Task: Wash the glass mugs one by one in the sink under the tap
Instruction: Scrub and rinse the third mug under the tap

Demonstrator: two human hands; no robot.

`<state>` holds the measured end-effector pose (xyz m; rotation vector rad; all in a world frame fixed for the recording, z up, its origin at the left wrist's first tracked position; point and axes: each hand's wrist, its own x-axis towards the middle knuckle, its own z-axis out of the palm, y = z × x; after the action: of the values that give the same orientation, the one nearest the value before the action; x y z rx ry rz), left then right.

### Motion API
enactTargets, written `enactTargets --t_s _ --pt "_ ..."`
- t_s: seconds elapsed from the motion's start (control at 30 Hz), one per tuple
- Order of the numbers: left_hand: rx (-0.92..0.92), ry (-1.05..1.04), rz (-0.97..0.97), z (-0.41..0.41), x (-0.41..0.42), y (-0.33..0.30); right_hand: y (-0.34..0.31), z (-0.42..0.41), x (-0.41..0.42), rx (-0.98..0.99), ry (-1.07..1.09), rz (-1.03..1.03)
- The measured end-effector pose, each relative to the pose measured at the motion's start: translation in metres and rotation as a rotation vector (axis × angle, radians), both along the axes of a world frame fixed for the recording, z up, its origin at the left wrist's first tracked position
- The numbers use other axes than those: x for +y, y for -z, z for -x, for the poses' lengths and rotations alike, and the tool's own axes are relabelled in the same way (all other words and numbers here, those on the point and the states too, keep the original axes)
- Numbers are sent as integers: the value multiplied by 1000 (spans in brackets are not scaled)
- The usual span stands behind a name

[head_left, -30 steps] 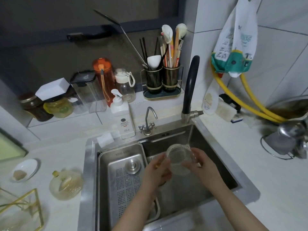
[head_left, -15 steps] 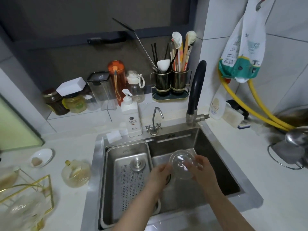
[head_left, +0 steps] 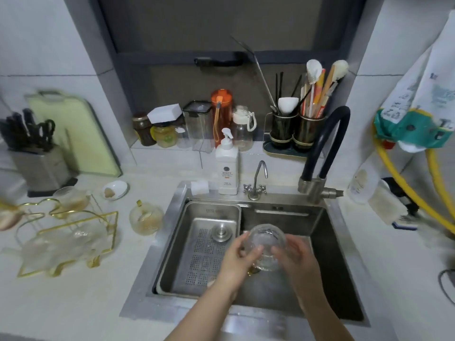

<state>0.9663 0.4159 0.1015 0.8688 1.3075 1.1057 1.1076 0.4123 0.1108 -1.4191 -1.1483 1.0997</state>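
Both hands are cupping the glass mug over the sink; left hand and right hand are gripping its walls; wet, likely slippery, breakable.

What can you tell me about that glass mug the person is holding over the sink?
The glass mug is clear, rounded, and looks ribbed or textured. It is tilted so its round mouth faces up toward the camera. It is held above the right-hand basin of the steel sink, beside the perforated drain tray. The left hand grips its left side and the right hand wraps its right side. Its handle is not clearly visible, and I cannot tell whether water is running on it.
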Motion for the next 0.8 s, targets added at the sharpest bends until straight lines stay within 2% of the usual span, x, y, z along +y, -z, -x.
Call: enactTargets --t_s 0.17,0.27,0.43,0.6,0.8 --pt "27 -157 16 29 -23 -1 4 33 -3 38 -148 -19" --pt "60 -222 -3 55 -37 -1 7 57 -5 -27 -214 -57" --pt "46 -311 -28 106 -59 -6 -1 111 -9 -19 -346 -55" --pt "48 -417 -52 169 -84 -16 -9 180 -17 31 -482 -70" --pt "1 -508 -59 269 -120 -28 -15 286 -41 97 -544 -64"
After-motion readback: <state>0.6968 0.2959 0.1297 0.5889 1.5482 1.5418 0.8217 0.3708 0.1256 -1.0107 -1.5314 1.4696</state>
